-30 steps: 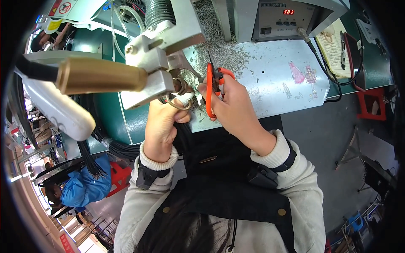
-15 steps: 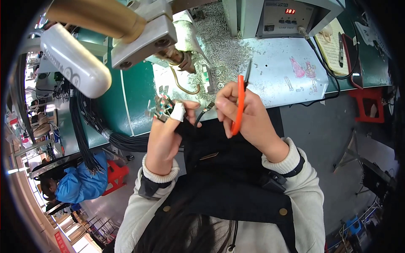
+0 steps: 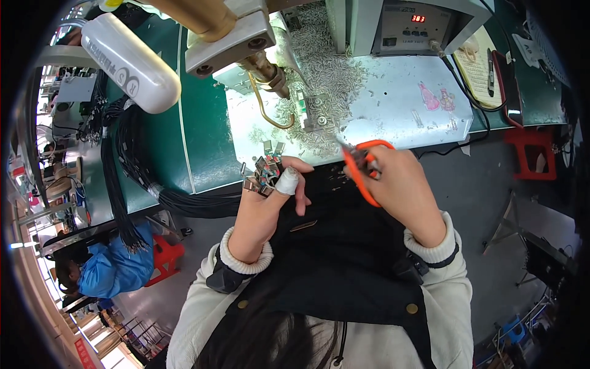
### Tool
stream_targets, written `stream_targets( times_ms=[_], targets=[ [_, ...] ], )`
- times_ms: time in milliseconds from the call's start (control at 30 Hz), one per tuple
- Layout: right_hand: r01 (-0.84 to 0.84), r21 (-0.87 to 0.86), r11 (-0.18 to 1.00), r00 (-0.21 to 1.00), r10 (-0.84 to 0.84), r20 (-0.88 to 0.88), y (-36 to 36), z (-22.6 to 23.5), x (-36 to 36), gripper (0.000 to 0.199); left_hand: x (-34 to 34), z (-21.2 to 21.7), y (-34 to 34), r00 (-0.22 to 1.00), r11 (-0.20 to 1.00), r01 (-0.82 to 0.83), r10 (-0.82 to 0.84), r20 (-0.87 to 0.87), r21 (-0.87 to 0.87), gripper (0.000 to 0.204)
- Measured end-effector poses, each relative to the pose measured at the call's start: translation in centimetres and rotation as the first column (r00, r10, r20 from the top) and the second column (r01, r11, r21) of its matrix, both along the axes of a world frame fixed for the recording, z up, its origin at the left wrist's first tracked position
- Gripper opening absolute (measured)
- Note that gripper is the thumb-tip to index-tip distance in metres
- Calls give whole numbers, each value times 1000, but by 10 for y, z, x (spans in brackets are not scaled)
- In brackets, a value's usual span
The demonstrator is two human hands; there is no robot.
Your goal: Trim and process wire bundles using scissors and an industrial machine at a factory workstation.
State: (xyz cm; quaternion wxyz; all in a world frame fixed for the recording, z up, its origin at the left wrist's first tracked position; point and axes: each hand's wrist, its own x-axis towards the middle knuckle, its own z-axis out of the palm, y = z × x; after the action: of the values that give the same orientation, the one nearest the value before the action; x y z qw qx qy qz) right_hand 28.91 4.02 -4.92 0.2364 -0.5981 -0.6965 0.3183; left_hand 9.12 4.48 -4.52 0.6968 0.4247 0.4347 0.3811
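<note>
My left hand [image 3: 261, 215] is closed around a cluster of small metal-shelled connectors [image 3: 264, 173] with little green circuit boards, which stick out beside the thumb. White tape [image 3: 287, 182] wraps that thumb. In my right hand [image 3: 409, 190] are orange-handled pliers [image 3: 355, 175], their handles spread and their jaws pointing up and left toward the worktop. The jaw tips are blurred. Both hands hover over my black apron [image 3: 332, 252] at the table's front edge, apart from each other.
Ahead stands a brass-coloured soldering fixture [image 3: 267, 74] with a bent tube. Many metal bits [image 3: 335, 67] cover the plate [image 3: 393, 117]. A control box [image 3: 418, 27] stands behind, a notebook [image 3: 482, 77] at right. Black cables [image 3: 184, 203] bundle at left; a person in blue [image 3: 120, 264] sits beyond.
Both hands have shifted right and drawn a little farther apart. The pliers' handles have spread in my right hand. The black cable end between the hands no longer shows.
</note>
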Motion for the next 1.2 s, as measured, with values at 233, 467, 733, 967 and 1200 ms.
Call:
stream_targets(
  times_ms=[233,467,733,967,1200],
  targets=[
    [-94,-356,930,520,-259,-814,3,9,-27,11,-1,-1,-5,973,971,219,-225,-54,-94,12],
    [36,-29,999,667,-45,-744,-2,-2,-23,12,1,11,-3,994,998,53,-49,-93,37,12],
    [102,19,995,807,-71,-587,0,-4,-24,17,8,7,-7,828,868,282,-5,-561,408,25],
    [-16,-310,951,590,-241,-771,-4,-3,-25,20,7,2,-6,889,691,199,171,-424,695,29],
    [-463,-530,710,373,-386,-844,9,-4,-18,17,8,4,-9,954,899,-32,158,-255,436,18]
  ],
)
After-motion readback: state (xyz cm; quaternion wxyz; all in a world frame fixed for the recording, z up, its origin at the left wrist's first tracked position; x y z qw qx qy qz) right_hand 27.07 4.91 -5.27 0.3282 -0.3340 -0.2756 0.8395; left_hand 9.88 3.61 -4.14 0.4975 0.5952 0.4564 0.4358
